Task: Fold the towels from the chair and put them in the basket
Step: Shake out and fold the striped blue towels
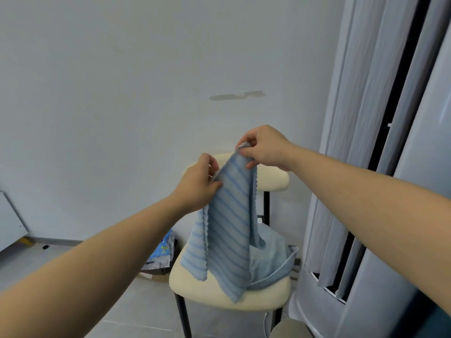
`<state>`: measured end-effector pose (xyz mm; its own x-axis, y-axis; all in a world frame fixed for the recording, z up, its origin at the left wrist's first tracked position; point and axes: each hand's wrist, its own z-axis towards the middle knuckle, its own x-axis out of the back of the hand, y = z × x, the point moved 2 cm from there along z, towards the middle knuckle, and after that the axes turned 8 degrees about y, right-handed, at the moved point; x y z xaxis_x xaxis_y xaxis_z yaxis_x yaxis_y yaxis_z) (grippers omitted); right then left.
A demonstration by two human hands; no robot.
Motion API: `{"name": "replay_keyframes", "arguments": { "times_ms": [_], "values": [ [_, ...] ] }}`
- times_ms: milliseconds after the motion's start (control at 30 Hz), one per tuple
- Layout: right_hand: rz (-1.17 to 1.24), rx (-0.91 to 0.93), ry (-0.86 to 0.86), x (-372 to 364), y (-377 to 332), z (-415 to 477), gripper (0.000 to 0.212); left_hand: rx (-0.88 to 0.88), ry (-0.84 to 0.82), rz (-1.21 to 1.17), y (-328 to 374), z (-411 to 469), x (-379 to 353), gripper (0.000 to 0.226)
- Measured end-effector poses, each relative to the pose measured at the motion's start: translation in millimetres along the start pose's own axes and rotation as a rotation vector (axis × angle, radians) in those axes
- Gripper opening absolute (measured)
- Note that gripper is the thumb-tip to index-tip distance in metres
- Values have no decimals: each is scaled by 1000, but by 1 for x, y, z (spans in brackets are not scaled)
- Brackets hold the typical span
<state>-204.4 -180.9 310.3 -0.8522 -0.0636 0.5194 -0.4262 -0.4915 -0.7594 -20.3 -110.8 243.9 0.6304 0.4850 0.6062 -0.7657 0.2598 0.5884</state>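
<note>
A white panel (9, 220) stands at the far left against the wall. Crumpled plastic packets (162, 254) lie on the floor just beside the cream chair (210, 289). The left hand (197, 184) pinches the upper edge of the striped blue towel (227, 235), its grip closed on the cloth. The towel hangs in front of the chair, hiding part of the backrest, and its lower corner reaches down over the seat. The right hand (263, 147), held higher, pinches the top corner, its grip likewise closed on the cloth. A plain blue towel (271, 254) lies crumpled on the seat, partly hidden behind the striped one. Grey curtains (361, 118) hang at the right.
</note>
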Motion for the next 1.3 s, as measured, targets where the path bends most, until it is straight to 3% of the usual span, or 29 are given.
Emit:
{"name": "replay_keyframes", "arguments": {
  "times_ms": [133, 333, 633, 733, 933, 1167, 1300],
  "values": [
    [-358, 116, 39, 10, -2, 7, 20, -168, -50, 163, -4, -1, 2, 32],
    [-545, 172, 128, 19, 0, 17, 29, -204, -169, 328, -17, -7, 3, 40],
    [-594, 103, 228, 40, 20, 22, 38, -209, -342, 515, -41, -8, 15, 30],
    [-595, 36, 246, 47, 25, 24, 38, -181, -295, 505, -44, -3, 24, 33],
    [-544, -29, 260, 57, 32, 18, 31, -201, -144, 503, -48, 8, 45, 17],
    [-611, -75, 149, 68, 48, 12, 22, -70, -109, 495, -48, 20, 65, 46],
    [-654, -103, 130, 74, 55, 5, 14, -52, -177, 633, -51, 26, 76, 13]
  ]
}}
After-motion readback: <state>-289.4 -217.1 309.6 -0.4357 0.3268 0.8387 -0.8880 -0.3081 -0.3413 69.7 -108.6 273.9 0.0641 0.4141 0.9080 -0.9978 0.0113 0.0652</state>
